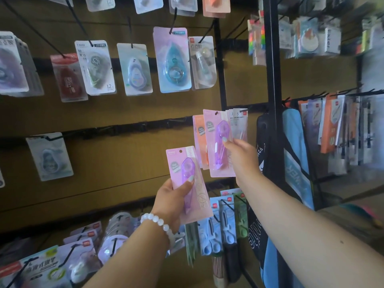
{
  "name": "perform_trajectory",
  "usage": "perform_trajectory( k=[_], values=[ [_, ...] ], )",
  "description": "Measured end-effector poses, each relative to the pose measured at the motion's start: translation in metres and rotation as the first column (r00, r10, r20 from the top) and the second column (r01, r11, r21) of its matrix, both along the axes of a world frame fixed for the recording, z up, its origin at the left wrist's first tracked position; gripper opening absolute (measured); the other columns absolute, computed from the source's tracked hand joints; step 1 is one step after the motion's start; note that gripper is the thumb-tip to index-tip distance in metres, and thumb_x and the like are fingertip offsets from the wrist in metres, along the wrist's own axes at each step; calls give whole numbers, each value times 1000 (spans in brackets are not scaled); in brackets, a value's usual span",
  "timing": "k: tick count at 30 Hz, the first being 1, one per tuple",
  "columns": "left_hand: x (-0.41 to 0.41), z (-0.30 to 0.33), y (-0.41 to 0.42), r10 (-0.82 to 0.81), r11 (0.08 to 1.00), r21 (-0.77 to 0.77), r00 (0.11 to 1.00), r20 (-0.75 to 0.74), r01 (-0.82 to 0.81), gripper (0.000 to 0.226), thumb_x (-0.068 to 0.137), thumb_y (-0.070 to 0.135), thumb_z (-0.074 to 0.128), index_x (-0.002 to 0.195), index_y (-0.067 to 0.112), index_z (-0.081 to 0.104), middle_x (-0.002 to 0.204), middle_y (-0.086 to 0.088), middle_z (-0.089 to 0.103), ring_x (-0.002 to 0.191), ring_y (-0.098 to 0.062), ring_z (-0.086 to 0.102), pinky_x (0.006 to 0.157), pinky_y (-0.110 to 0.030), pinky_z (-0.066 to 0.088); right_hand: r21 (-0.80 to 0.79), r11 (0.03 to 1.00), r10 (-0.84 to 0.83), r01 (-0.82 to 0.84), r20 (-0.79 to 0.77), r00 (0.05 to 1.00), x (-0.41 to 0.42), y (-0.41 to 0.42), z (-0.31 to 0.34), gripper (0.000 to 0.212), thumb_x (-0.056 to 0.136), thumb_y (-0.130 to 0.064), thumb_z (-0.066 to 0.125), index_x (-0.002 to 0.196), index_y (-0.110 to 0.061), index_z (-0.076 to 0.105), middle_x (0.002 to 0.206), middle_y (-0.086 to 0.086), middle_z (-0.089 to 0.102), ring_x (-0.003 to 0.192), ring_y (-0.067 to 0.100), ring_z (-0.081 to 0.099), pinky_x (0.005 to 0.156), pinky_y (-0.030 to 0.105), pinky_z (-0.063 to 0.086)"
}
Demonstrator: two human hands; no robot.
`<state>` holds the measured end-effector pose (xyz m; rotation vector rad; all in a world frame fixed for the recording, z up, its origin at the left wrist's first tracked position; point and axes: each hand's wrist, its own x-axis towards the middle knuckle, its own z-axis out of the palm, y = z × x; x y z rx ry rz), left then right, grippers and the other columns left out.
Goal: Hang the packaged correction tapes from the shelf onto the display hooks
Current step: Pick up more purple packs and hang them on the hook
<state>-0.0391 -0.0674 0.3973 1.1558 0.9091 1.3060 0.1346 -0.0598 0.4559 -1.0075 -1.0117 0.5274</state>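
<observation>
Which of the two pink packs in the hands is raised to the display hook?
The pink pack pinched by the right hand: its top reaches the hook beside the orange pack. The left hand holds the other pack lower.

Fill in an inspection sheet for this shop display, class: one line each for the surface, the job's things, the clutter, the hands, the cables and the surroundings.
Surface: brown display board with black hook rails.
Job's things: pink correction tape pack held low; second pink pack raised at a hook, in front of an orange pack.
Clutter: other tape packs hanging on upper hooks; scissor packs below.
Hands: left hand grips the lower pack; right hand pinches the raised pack.
Cables: nothing seen.
Surroundings: black rack post; blue bag; blurred stationery at right.
</observation>
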Motion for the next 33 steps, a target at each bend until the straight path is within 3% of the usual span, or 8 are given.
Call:
perform_trajectory(
  k=[8, 13, 17, 19, 21, 24, 29, 33],
  values=[
    [3, -5, 7, -8, 1000, -4, 1000, 7, 8, 23, 90, 25, 70, 110, 14, 68, 103, -10, 77, 96, -33, 72, 87, -60, 57, -194, 976, -55, 98, 216, 975, 2, 35, 22, 24, 91, -39, 56, 91, -15, 61, 77, -3, 57, 74, 15, 55, 77, 32, 49],
    [5, -4, 12, 5, 1000, 1, 1000, 1, -5, 22, 92, 27, 67, 111, 15, 67, 104, -10, 76, 95, -33, 72, 86, -60, 57, -327, 918, -71, 224, 419, 905, -4, 59, 29, 42, 90, -43, 52, 112, -8, 60, 96, 5, 59, 88, 24, 58, 73, 31, 46],
    [10, 0, 9, -5, 1000, 28, 1000, -11, 5, 24, 93, 35, 66, 107, 16, 68, 97, -7, 77, 90, -31, 72, 86, -58, 58, -157, 870, -341, 468, 493, 800, -9, 46, 8, 51, 84, -49, 57, 118, -11, 53, 117, 9, 57, 108, 30, 56, 85, 37, 51],
    [13, 3, 6, -20, 999, 39, 1000, -21, 21, 26, 92, 37, 66, 108, 16, 68, 101, -9, 77, 94, -32, 72, 88, -60, 57, -61, 928, -317, 367, 388, 866, -14, 28, -7, 40, 84, -47, 55, 107, -14, 57, 107, 5, 61, 99, 25, 58, 79, 34, 49],
    [17, 7, 4, -22, 998, 62, 999, -27, 24, 27, 92, 36, 66, 109, 15, 68, 104, -11, 77, 94, -32, 73, 90, -60, 56, -89, 988, -97, 129, 298, 950, -20, 6, -22, 38, 86, -49, 55, 94, -11, 57, 89, -1, 61, 83, 19, 58, 72, 32, 44],
    [28, 12, 0, -34, 994, 105, 999, -27, 37, 24, 94, 30, 64, 110, 13, 68, 103, -14, 78, 96, -35, 74, 92, -60, 55, -114, 986, 144, -121, 218, 965, -26, -13, -39, 35, 86, -37, 63, 82, -3, 57, 70, 1, 51, 67, 15, 48, 62, 30, 37],
    [37, 19, -7, -66, 983, 164, 995, -76, 78, 22, 96, 30, 61, 109, 14, 69, 101, -12, 79, 93, -30, 75, 91, -52, 58, -92, 967, 247, -238, 104, 963, -14, -21, -35, 39, 76, -41, 71, 75, -4, 59, 69, 6, 58, 66, 19, 53, 64, 33, 41],
    [38, 25, -12, -67, 980, 175, 985, -160, 95, 26, 97, 36, 59, 96, 11, 67, 80, -4, 77, 68, -21, 72, 62, -33, 58, -49, 977, 213, -208, 144, 966, -6, -27, -23, 27, 86, -31, 66, 85, -4, 63, 73, 2, 59, 66, 14, 51, 64, 29, 38]
  ],
)
